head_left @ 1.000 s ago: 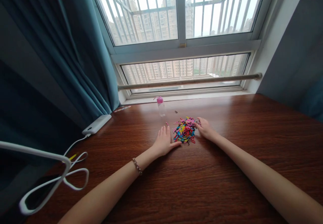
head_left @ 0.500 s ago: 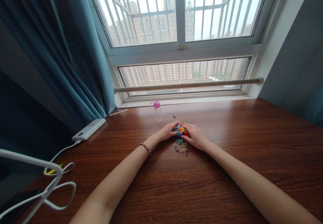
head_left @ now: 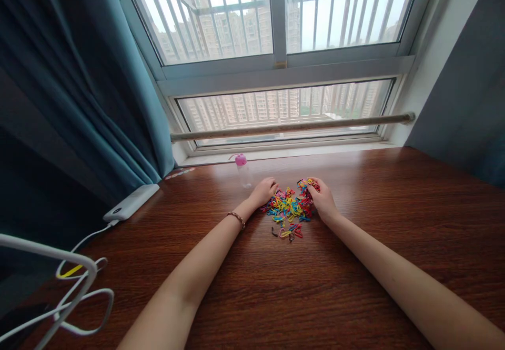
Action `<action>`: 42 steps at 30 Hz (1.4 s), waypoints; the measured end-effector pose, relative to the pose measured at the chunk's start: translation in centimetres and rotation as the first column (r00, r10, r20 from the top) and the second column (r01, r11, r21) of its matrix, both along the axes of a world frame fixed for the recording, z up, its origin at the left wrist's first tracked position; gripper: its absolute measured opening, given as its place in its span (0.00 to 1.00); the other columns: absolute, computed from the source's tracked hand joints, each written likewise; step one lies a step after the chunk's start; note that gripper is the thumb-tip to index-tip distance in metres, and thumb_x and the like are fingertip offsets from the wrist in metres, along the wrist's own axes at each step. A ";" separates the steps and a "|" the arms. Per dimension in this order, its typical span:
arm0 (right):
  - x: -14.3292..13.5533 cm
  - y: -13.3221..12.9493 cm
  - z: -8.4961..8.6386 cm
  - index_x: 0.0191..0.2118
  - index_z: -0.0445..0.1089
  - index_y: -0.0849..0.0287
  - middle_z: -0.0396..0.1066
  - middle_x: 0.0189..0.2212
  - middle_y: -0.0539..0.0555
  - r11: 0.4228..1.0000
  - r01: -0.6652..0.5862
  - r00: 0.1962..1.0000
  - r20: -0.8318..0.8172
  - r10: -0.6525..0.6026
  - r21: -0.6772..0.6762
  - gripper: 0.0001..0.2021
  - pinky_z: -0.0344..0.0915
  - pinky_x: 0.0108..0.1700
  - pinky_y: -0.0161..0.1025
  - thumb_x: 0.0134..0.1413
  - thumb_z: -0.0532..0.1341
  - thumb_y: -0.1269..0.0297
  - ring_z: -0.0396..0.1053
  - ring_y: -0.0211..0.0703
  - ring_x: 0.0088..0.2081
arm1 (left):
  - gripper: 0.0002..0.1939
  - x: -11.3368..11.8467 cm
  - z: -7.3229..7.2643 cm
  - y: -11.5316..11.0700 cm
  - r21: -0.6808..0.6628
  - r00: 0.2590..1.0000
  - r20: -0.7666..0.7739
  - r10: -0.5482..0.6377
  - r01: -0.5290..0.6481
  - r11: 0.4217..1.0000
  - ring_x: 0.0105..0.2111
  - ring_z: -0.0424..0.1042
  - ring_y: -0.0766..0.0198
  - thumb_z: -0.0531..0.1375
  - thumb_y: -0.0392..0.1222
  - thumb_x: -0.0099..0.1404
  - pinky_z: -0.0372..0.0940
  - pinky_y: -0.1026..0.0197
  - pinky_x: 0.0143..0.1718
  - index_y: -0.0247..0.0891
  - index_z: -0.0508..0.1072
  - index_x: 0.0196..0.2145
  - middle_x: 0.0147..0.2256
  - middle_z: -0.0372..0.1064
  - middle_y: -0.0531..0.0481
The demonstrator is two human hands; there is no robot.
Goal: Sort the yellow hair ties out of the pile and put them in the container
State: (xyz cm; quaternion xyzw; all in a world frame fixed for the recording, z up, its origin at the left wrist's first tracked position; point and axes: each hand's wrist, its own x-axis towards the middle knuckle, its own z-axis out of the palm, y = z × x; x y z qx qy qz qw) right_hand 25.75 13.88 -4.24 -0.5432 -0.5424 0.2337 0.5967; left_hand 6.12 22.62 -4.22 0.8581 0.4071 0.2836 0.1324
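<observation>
A loose pile of small coloured elastic hair bands (head_left: 290, 206) lies spread on the wooden table, in yellow, blue, red and pink. At the right side of the pile, my right hand (head_left: 323, 198) has its fingers closed round a clump of these bands, which shows at the fingertips. My left hand (head_left: 263, 192) rests at the pile's left edge with its fingers curled. Bands show just below those fingers, but what is inside them is hidden. A beaded bracelet (head_left: 237, 218) circles my left wrist.
A clear bottle with a pink cap (head_left: 241, 160) stands behind the pile, near the window sill. At the left edge lie a white power bank (head_left: 132, 203) and a looped white cable (head_left: 89, 292). A blue curtain (head_left: 130, 103) hangs beside them; a rail (head_left: 292, 128) crosses the window.
Both hands have moved apart from their cupped position round the heap. The bands are spread wider, and the right hand has a clump lifted at its fingertips. The view has shifted slightly.
</observation>
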 end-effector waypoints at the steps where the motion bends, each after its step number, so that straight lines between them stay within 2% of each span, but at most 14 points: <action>1: -0.2 0.0 0.0 0.44 0.66 0.60 0.72 0.37 0.56 0.999 -0.048 0.998 -0.029 0.048 -0.001 0.18 0.66 0.41 0.44 0.52 0.52 0.55 0.69 0.46 0.37 | 0.11 -0.1 0.2 -0.3 -0.002 1.000 0.010 -0.021 0.021 1.000 0.39 0.68 0.60 0.51 0.42 0.61 0.61 0.56 0.45 0.35 0.71 0.32 0.36 0.70 0.44; 5: -1.3 -0.5 0.5 0.47 0.65 0.59 0.70 0.42 0.56 0.956 -0.292 0.955 0.051 0.292 -0.012 0.19 0.65 0.46 0.44 0.55 0.50 0.53 0.68 0.45 0.43 | 0.12 -0.8 1.2 -2.0 -0.009 0.995 0.060 -0.076 0.077 0.997 0.38 0.69 0.61 0.50 0.40 0.62 0.63 0.59 0.43 0.36 0.72 0.35 0.36 0.71 0.46; 7: -1.8 -1.0 0.8 0.48 0.64 0.58 0.69 0.46 0.57 0.957 -0.291 0.939 0.192 0.286 -0.003 0.19 0.62 0.50 0.46 0.55 0.51 0.54 0.66 0.46 0.47 | 0.13 -1.2 1.7 -3.1 -0.032 0.989 0.113 -0.099 0.103 0.994 0.37 0.70 0.61 0.50 0.41 0.62 0.64 0.60 0.42 0.36 0.73 0.36 0.36 0.72 0.46; 9: -2.0 -1.5 0.7 0.49 0.64 0.59 0.67 0.47 0.59 0.974 -0.225 0.911 0.360 0.202 0.024 0.19 0.58 0.52 0.49 0.54 0.53 0.56 0.63 0.48 0.50 | 0.14 -1.6 2.0 -4.2 -0.072 0.976 0.176 -0.128 0.143 0.987 0.37 0.70 0.61 0.51 0.43 0.62 0.64 0.60 0.41 0.35 0.73 0.36 0.35 0.73 0.46; 11: -2.2 -2.1 0.5 0.51 0.63 0.62 0.66 0.48 0.62 0.982 -0.186 0.849 0.508 0.146 0.029 0.20 0.56 0.54 0.51 0.54 0.53 0.57 0.61 0.50 0.51 | 0.16 -1.9 2.3 -5.4 -0.118 0.967 0.203 -0.156 0.183 0.976 0.37 0.70 0.61 0.51 0.45 0.62 0.64 0.60 0.41 0.35 0.73 0.38 0.36 0.73 0.46; 14: -2.7 -3.1 0.2 0.54 0.60 0.60 0.61 0.53 0.63 0.975 -0.222 0.718 0.673 0.180 -0.025 0.23 0.54 0.54 0.54 0.54 0.54 0.56 0.56 0.53 0.55 | 0.18 -2.4 2.5 -7.0 -0.170 0.966 0.178 -0.190 0.220 0.961 0.39 0.70 0.60 0.48 0.46 0.64 0.63 0.58 0.44 0.37 0.71 0.43 0.41 0.72 0.46; 19: -3.3 -4.8 0.7 0.59 0.51 0.54 0.49 0.59 0.62 0.936 -0.336 0.562 0.774 0.292 -0.109 0.32 0.48 0.56 0.58 0.50 0.55 0.47 0.46 0.58 0.59 | 0.16 -3.2 2.3 -9.0 -0.045 0.979 0.115 -0.168 0.174 0.984 0.50 0.64 0.59 0.47 0.43 0.65 0.48 0.49 0.57 0.42 0.70 0.45 0.47 0.68 0.48; 23: -3.5 -5.4 1.0 0.61 0.46 0.54 0.42 0.61 0.62 0.906 -0.372 0.465 0.804 0.371 -0.203 0.46 0.45 0.57 0.59 0.37 0.59 0.38 0.40 0.63 0.60 | 0.13 -3.7 1.8 -9.9 0.048 0.973 0.212 -0.093 0.085 0.995 0.45 0.67 0.59 0.50 0.42 0.64 0.57 0.52 0.53 0.38 0.71 0.41 0.43 0.70 0.44; 27: -3.5 -4.9 0.6 0.61 0.47 0.58 0.47 0.60 0.63 0.932 -0.307 0.509 0.794 0.333 -0.194 0.41 0.45 0.58 0.55 0.44 0.57 0.41 0.44 0.58 0.60 | 0.16 -3.9 1.8 -10.5 0.132 0.974 0.205 -0.096 0.070 0.989 0.50 0.62 0.58 0.53 0.45 0.61 0.58 0.52 0.53 0.37 0.66 0.46 0.47 0.66 0.42; 31: -3.1 -4.1 0.4 0.60 0.48 0.61 0.48 0.59 0.64 0.963 -0.240 0.600 0.761 0.245 -0.122 0.39 0.46 0.58 0.52 0.47 0.55 0.43 0.44 0.55 0.60 | 0.41 -3.6 1.6 -10.9 0.156 0.991 -0.015 -0.134 0.135 0.979 0.60 0.45 0.50 0.61 0.56 0.51 0.44 0.44 0.59 0.37 0.52 0.57 0.58 0.51 0.39; 34: -2.4 -3.6 0.5 0.61 0.46 0.58 0.45 0.60 0.63 0.979 -0.157 0.612 0.765 0.200 -0.130 0.44 0.43 0.57 0.59 0.40 0.56 0.38 0.41 0.62 0.60 | 0.50 -3.5 0.7 -10.7 0.095 0.988 -0.131 -0.077 0.090 0.991 0.61 0.38 0.45 0.59 0.63 0.47 0.39 0.40 0.58 0.34 0.46 0.60 0.60 0.43 0.35; 36: -1.7 -3.4 0.4 0.62 0.43 0.57 0.41 0.61 0.65 0.964 -0.170 0.573 0.775 0.266 -0.206 0.52 0.43 0.56 0.62 0.31 0.59 0.35 0.40 0.66 0.60 | 0.51 -3.4 0.1 -10.4 0.060 0.990 -0.140 -0.008 0.016 0.998 0.61 0.39 0.44 0.58 0.64 0.47 0.40 0.40 0.58 0.32 0.45 0.60 0.60 0.41 0.32; 39: -0.7 -3.0 0.1 0.62 0.42 0.59 0.41 0.61 0.68 0.907 -0.289 0.492 0.765 0.415 -0.306 0.60 0.44 0.56 0.60 0.21 0.63 0.35 0.40 0.66 0.60 | 0.48 -3.4 -0.4 -10.1 0.039 0.992 -0.110 0.063 -0.059 0.997 0.60 0.43 0.44 0.58 0.63 0.49 0.44 0.42 0.58 0.31 0.48 0.58 0.59 0.45 0.31; 42: -0.4 -2.7 -0.1 0.61 0.44 0.61 0.45 0.59 0.68 0.896 -0.355 0.536 0.726 0.430 -0.268 0.55 0.47 0.57 0.55 0.27 0.63 0.38 0.44 0.61 0.60 | 0.42 -3.5 -0.3 -10.0 0.029 0.994 -0.066 0.083 -0.082 0.996 0.58 0.49 0.46 0.57 0.60 0.53 0.48 0.45 0.57 0.30 0.51 0.57 0.56 0.51 0.32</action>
